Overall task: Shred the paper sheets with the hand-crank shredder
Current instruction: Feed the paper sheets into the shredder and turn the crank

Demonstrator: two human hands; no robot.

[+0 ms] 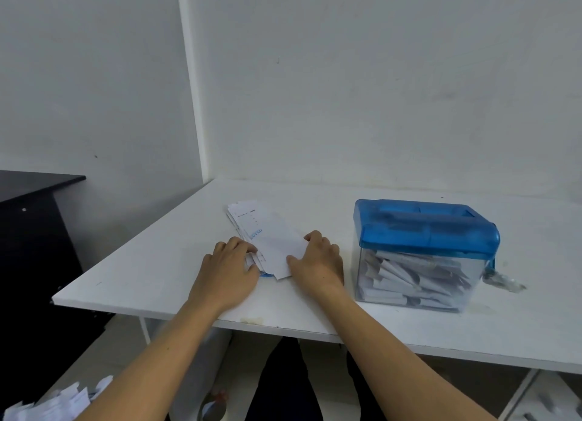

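A loose stack of white paper sheets with faint printing lies on the white table, left of centre. My left hand rests on the stack's near left end. My right hand pinches the top sheet at its near right edge. The hand-crank shredder stands to the right: a blue lid with a feed slot over a clear bin holding several paper strips. Its crank hangs at the right side, partly hidden. Neither hand touches the shredder.
The table meets a white wall at the back. A dark cabinet stands left of the table. Paper scraps lie on the floor at the lower left. My legs are under the table's front edge.
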